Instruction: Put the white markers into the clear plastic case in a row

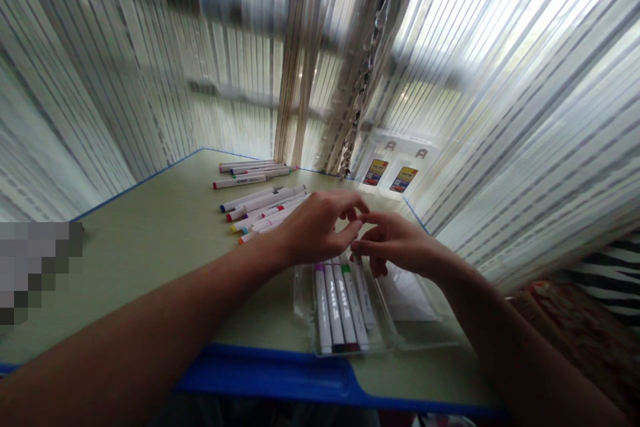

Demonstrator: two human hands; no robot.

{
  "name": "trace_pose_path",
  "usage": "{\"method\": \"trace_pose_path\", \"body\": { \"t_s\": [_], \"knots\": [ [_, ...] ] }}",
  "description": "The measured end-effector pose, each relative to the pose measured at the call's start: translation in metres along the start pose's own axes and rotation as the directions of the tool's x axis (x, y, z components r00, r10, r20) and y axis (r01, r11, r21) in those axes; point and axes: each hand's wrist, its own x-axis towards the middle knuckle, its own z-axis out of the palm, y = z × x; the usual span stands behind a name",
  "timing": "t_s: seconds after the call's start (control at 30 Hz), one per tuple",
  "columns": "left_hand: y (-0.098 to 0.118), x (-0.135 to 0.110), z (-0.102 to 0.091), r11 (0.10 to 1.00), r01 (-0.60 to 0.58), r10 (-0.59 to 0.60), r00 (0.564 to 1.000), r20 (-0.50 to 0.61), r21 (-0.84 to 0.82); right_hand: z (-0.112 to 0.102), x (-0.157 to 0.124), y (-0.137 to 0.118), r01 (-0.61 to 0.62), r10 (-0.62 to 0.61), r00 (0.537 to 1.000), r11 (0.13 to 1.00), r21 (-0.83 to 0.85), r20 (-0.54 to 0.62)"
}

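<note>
My left hand (pixel 323 225) reaches over the top end of a clear plastic case (pixel 303 300), its fingers curled and closed towards the thumb. Whatever lies in that pinch is hidden. Opposite it, my right hand (pixel 397 243) has its fingertips almost touching the left thumb. The right fingers close on the upper end of a white marker (pixel 366 300), which slants over the case's right side. Several white markers (pixel 333 313) lie side by side in the case, with purple and green bands near their upper ends.
Loose markers with coloured ends (pixel 267 205) lie on the pale table (pixel 165 227) left of my hands, and more markers (pixel 255 173) sit behind them. A clear case with two labels (pixel 390 173) stands at the back against the curtain (pixel 240 80). A blue rim (pixel 265 370) edges the table's front.
</note>
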Motion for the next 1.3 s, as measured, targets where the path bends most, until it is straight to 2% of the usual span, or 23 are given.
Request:
{"method": "trace_pose_path", "body": {
  "t_s": [0.1,0.23,0.3,0.4,0.6,0.67,0.83,0.97,1.13,1.3],
  "knots": [
    [0.017,0.000,-0.004,0.996,-0.082,0.085,0.990,0.112,-0.029,-0.002,0.000,-0.001,0.010,-0.010,1.000,1.000,-0.022,0.024],
    [0.047,-0.004,-0.005,0.978,-0.208,0.199,0.943,0.266,0.007,-0.005,-0.001,-0.005,0.093,-0.095,0.995,0.985,-0.143,-0.005],
    [0.059,-0.008,-0.001,0.953,-0.294,0.251,0.904,0.346,0.077,-0.006,0.000,-0.006,0.092,-0.095,0.996,0.977,-0.191,-0.005],
    [0.069,-0.015,0.009,0.888,-0.435,0.327,0.827,0.456,0.151,-0.007,0.000,-0.005,0.028,-0.027,1.000,0.969,-0.247,0.008],
    [0.075,-0.034,0.028,0.792,-0.544,0.363,0.784,0.503,0.277,-0.007,-0.002,-0.005,-0.036,0.040,0.999,0.955,-0.293,0.005],
    [0.080,-0.039,0.031,0.771,-0.559,0.366,0.780,0.507,0.303,-0.007,-0.002,-0.005,-0.032,0.036,0.999,0.954,-0.297,0.008],
    [0.091,-0.046,0.035,0.759,-0.517,0.313,0.824,0.473,0.397,-0.007,-0.001,-0.004,0.013,-0.014,1.000,0.938,-0.347,-0.001],
    [0.094,-0.050,0.036,0.721,-0.516,0.308,0.836,0.453,0.463,-0.007,-0.003,-0.008,0.004,-0.006,1.000,0.914,-0.406,-0.004],
    [0.095,-0.053,0.037,0.731,-0.491,0.294,0.854,0.429,0.475,-0.007,-0.003,-0.010,-0.031,0.016,0.999,0.866,-0.499,-0.033],
    [0.096,-0.054,0.037,0.736,-0.479,0.276,0.857,0.435,0.478,-0.009,0.000,-0.006,0.022,-0.047,0.998,0.829,-0.558,-0.031]
  ]
}}
